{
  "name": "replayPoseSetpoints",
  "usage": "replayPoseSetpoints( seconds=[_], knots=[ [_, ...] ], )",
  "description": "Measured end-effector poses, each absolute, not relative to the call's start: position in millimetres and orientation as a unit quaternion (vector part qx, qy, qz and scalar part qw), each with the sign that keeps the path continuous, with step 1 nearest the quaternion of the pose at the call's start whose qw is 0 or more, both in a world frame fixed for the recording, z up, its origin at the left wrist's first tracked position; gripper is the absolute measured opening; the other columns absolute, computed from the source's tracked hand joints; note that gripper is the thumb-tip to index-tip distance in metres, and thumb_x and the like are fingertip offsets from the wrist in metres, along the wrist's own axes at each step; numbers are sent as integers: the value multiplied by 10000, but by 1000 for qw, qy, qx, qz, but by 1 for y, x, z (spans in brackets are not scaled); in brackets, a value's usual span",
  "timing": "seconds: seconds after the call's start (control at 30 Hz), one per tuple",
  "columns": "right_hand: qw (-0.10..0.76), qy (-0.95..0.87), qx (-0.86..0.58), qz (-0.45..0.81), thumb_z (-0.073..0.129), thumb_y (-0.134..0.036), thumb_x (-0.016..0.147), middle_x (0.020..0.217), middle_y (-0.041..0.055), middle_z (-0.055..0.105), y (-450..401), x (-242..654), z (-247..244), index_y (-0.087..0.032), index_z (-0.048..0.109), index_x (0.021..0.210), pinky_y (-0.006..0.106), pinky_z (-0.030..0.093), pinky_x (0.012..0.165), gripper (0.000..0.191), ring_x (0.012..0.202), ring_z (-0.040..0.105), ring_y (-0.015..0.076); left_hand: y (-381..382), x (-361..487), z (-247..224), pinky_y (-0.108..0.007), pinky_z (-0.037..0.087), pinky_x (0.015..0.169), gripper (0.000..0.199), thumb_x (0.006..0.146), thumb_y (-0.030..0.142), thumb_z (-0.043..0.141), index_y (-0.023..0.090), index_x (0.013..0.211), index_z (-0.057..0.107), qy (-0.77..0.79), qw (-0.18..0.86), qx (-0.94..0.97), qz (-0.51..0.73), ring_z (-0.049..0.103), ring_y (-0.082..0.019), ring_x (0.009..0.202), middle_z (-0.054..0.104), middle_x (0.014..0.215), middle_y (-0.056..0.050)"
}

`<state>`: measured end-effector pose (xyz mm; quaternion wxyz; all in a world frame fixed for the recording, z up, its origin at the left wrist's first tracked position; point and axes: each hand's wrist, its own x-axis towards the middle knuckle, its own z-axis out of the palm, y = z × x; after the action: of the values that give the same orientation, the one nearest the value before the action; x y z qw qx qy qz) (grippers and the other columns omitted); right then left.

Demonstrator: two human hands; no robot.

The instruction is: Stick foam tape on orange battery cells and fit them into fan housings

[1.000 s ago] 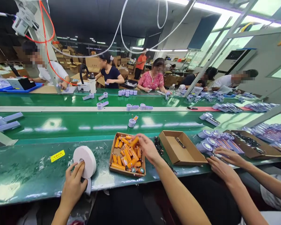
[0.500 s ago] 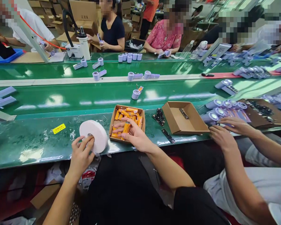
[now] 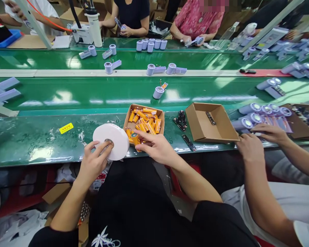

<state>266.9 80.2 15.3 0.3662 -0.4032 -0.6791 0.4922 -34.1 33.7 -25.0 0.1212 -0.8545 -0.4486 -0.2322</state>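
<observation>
My left hand (image 3: 94, 160) has its fingers at the core of a wide white tape roll (image 3: 119, 139), which stands tilted at the bench's front edge. Between the thumb and fingers of my right hand (image 3: 160, 149) is an orange battery (image 3: 135, 138), at the near side of a small cardboard box (image 3: 162, 120). Inside that box lie several loose orange batteries (image 3: 145, 120), some with wires. The fingers of my right hand partly cover the held battery and the box's near edge.
An open cardboard box (image 3: 195, 128) holds one dark circuit strip (image 3: 210, 118); several more strips (image 3: 180, 120) lie beside it. At right, a co-worker's hands (image 3: 251, 145) work near lilac cylindrical housings (image 3: 249, 108). A yellow label (image 3: 66, 128) is at left. Beyond runs a green conveyor (image 3: 92, 91).
The view has tilted down and shifted. My right hand has drawn back toward the box's near edge with the orange battery. My left hand stays at the tape roll's core.
</observation>
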Motion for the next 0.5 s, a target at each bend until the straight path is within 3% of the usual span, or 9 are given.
replayPoseSetpoints(
  seconds=[0.2, 0.33, 0.4, 0.5],
  knots=[
    [365, -697, -418, 454, 787, -369, 959, 1256, 63, 817, 83, 268, 18, -267, 719, 1489, 427, 642, 997, 544, 884, 778, 232, 26, -36, -28, -450, 428, 1118, 646, 975, 6, 599, 272, 1565, 598, -443, 146, -863, -193, 544, -295, 1288, 730, 1454, -32],
    [335, -707, -418, 462, 782, -331, 951, 1136, 59, 839, 89, 267, 12, -260, 719, 1485, 428, 638, 986, 542, 826, 756, 214, 25, -40, -30, -491, 410, 1116, 758, 987, 4, 589, 325, 1665, 480, -442, 149, -864, -190, 519, -312, 1260, 734, 1451, -8],
    [370, -666, -416, 496, 834, -370, 912, 1079, 44, 828, 87, 259, 6, -244, 743, 1445, 412, 636, 987, 555, 885, 752, 214, 26, -37, -26, -475, 415, 1074, 758, 989, 26, 640, 325, 1666, 477, -433, 155, -863, -210, 491, -316, 1221, 760, 1402, 1],
    [507, -518, -415, 550, 890, -517, 860, 1155, 65, 800, 77, 239, -5, -237, 744, 1408, 420, 635, 1034, 632, 1085, 758, 254, 19, -23, -15, -437, 415, 938, 665, 988, 86, 723, 269, 1604, 557, -432, 171, -852, -242, 488, -296, 1045, 804, 1272, -28]
  ],
)
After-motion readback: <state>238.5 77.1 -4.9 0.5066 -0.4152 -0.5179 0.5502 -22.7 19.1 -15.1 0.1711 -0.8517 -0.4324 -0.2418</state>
